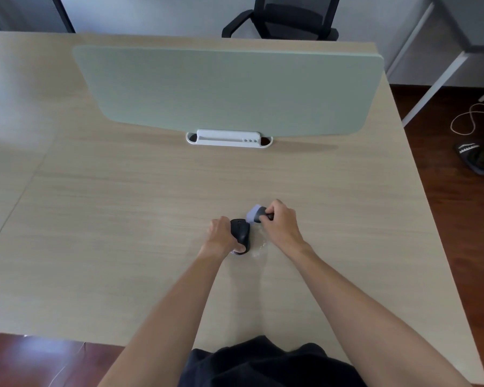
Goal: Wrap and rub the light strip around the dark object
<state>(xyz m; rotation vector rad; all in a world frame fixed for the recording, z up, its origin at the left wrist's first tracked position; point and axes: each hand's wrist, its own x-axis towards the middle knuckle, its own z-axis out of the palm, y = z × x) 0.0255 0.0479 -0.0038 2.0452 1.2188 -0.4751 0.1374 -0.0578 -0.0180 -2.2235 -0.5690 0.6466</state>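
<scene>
Head cam view, looking down at my worktop [123, 219]. My left hand [221, 236] has its fingers curled round a black computer mouse [241, 233], thumb tucked under its near end, holding it tipped up on its side rather than flat. The mouse sits just below the middle of the shot, around 6 o'clock from the white cable tray [229, 138].

My right hand [280, 223] is at about 2 o'clock from the mouse, fingers pinched tight on the dark handle of a small brush [256, 213] with a pale lilac head. That head points to 10 o'clock and sits just beside the far end of the mouse; can't tell if it's actually touching it.

There's a faint shiny smear [259, 248] on the worktop right next to the mouse, at its 4 o'clock.

Further out at 12 o'clock stands a pale green divider panel [229, 90], with a black office chair [285, 20] behind it. Off at 3 o'clock on the wooden floor: a dark slipper [472, 160] and a white cable [470, 121].
</scene>
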